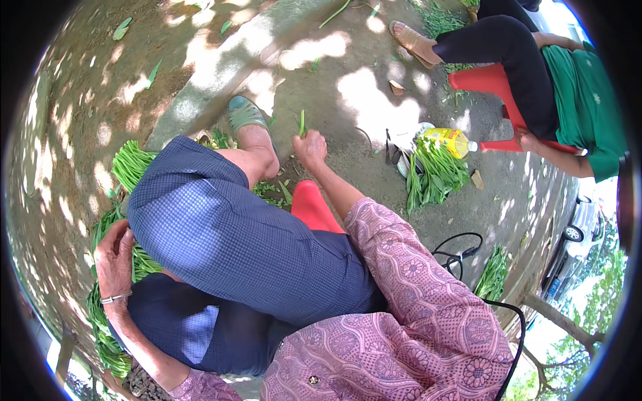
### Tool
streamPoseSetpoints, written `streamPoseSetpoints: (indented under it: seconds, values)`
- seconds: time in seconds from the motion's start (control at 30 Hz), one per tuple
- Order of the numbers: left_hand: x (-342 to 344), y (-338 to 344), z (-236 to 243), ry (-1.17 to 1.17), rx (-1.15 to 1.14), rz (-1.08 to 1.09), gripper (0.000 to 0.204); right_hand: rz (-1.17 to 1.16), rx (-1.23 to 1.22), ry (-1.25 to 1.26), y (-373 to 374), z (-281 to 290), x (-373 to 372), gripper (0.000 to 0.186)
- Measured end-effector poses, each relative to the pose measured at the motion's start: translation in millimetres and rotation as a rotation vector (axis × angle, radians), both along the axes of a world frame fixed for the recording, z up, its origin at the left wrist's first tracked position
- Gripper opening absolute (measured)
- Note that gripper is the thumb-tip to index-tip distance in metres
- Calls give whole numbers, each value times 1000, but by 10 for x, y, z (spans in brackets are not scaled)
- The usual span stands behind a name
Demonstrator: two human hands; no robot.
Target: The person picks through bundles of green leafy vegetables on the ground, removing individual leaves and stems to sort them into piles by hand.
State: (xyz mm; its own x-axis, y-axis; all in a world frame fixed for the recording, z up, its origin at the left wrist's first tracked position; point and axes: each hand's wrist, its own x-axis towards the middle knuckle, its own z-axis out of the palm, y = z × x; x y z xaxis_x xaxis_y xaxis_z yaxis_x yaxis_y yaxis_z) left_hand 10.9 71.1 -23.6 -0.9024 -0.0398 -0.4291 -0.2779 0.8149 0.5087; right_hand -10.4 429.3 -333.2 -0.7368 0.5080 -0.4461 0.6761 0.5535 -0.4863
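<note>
My right hand [311, 150] is closed in a fist in front of my knees, with a short green vegetable stem [302, 123] sticking up out of it. Down at the left, beside my knee, my left hand [115, 262] lies against a long heap of leafy greens [107, 344]. Its fingers bend toward the knee and their tips are hidden, so its grip cannot be made out. Pale cut stems of a bunch of greens [134, 164] show past the far side of the same knee. Scraps of leaf [269, 190] lie near my sandalled foot [253, 127].
A tied-looking bunch of greens [438, 170] lies by a yellow-labelled bottle [448, 142] on the right. Another person in green [585, 100] sits on a red stool [505, 100]. A black cable [468, 252] loops near more greens [493, 274]. A concrete kerb [221, 70] crosses behind my foot.
</note>
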Motion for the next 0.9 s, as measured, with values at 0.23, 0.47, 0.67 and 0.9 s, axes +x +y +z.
streamPoseSetpoints:
  seconds: [0.23,0.47,0.67,0.9]
  values:
    - [32,-8,28,163,35,95,31,-3,-389,781,-451,1610,-891,18]
    - [225,-31,250,544,607,433,23,818,-802,717,-1431,3707,-699,21]
    - [467,38,208,443,1131,621,27,1157,-793,371,-2071,3441,-153,22]
    - [618,-185,96,458,1189,823,19,963,-1235,53,-2233,3196,129,21]
